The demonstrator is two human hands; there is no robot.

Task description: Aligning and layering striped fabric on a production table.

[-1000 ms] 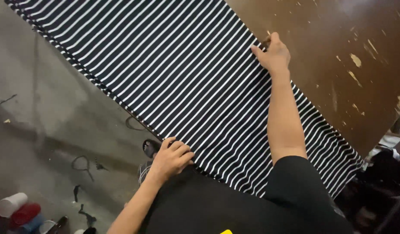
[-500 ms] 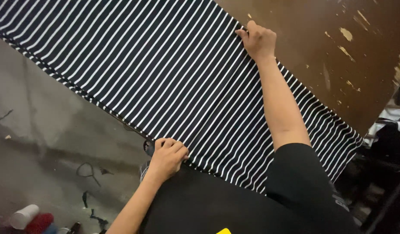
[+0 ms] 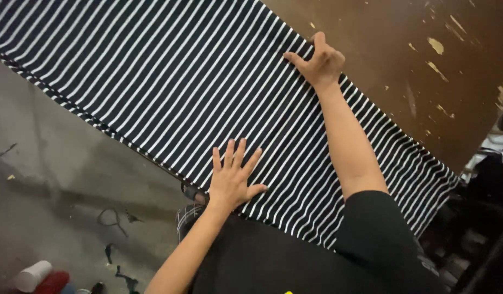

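Cloth: a black fabric with thin white stripes (image 3: 170,81) lies spread across a worn brown table (image 3: 425,71), running from the upper left of the frame to the lower right.
Left hand: the left hand (image 3: 232,179) lies flat on the cloth's near edge at lower centre, fingers spread apart, clasping nothing.
Right hand: the right hand (image 3: 318,61) presses on the cloth's far edge at upper centre, fingers loosely bent, gripping nothing.
Containers: a white cup (image 3: 32,275) and a red one (image 3: 53,283) lie on the grey floor (image 3: 50,179) at lower left; contents cannot be told.
Cut off: the cloth's upper-left end leaves the frame.
Hard to make out: dark clutter at the right edge.
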